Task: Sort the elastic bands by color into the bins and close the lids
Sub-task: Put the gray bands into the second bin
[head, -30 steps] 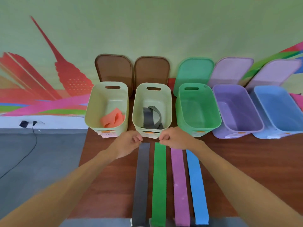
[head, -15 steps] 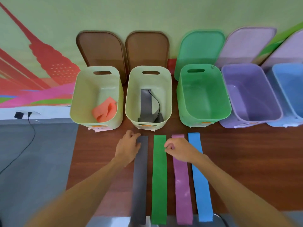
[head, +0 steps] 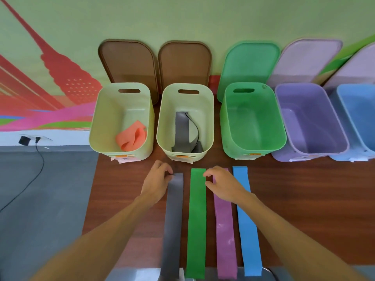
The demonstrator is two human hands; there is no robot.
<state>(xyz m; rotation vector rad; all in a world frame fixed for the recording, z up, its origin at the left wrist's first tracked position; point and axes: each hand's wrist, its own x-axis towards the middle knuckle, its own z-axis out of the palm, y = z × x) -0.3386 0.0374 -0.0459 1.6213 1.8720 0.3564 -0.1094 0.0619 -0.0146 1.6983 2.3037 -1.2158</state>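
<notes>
We look down on a dark wooden table (head: pixel 121 199) with five open bins in a row along its far edge, their lids propped against the wall behind. From left to right there is a cream bin (head: pixel 121 85) holding a crumpled orange band (head: pixel 130 138), a second cream bin (head: pixel 211 118) holding grey strips (head: pixel 181 128), then a green bin (head: pixel 225 122), a purple bin (head: pixel 284 118) and a blue bin (head: pixel 345 110), these three with nothing visible inside. Nearer us four bands lie flat side by side, running near to far: a grey band (head: pixel 172 220), a green band (head: pixel 196 220), a purple band (head: pixel 225 240) and a blue band (head: pixel 247 230). The left hand (head: pixel 159 181) sits at the far left corner of the grey band, fingers curled with the tips meeting on that corner, and seems to pinch it. The right hand (head: pixel 225 184) arches over the far end of the purple band, its curled fingertips reaching the green band's right edge; we cannot tell whether it grips either. We judge the step to be lifting the grey band for the second cream bin, just beyond it. To do it well, we would slip the thumb under the corner, peel the limp strip clear of the green band beside it, gather its long tail, and drop it wholly inside the rim so a lid can sit flat.
</notes>
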